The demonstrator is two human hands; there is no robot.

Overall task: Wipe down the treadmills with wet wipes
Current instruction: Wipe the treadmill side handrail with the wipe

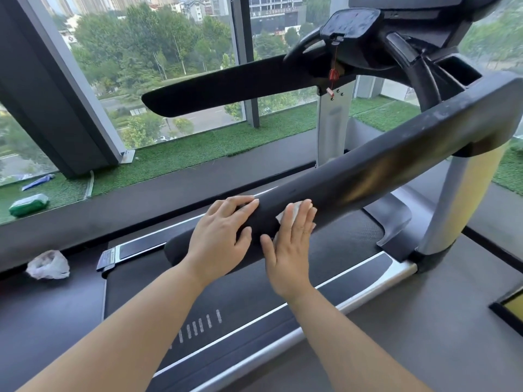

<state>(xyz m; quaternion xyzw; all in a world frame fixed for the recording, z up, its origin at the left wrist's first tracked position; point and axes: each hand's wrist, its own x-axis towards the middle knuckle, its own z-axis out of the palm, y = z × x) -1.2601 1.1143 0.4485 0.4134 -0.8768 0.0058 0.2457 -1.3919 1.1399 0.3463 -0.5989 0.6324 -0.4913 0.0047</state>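
Wiping a treadmill (254, 306) rail (368, 171).
A wipes pack (28, 205) lies far left on the turf (184, 157), a bag (48, 264) nearer; the left hand (220, 236) rests flat on the rail, and the right hand (291, 244), fingers straight, presses a wipe (294, 207) against it.

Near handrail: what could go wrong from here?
1. The wipe is pressed under the flat right hand, not gripped; it may slide out or bunch.
2. The handrail looks dusty toward its upper end; a short stroke could miss that.
3. The left hand rests on the rail and may re-smudge it.
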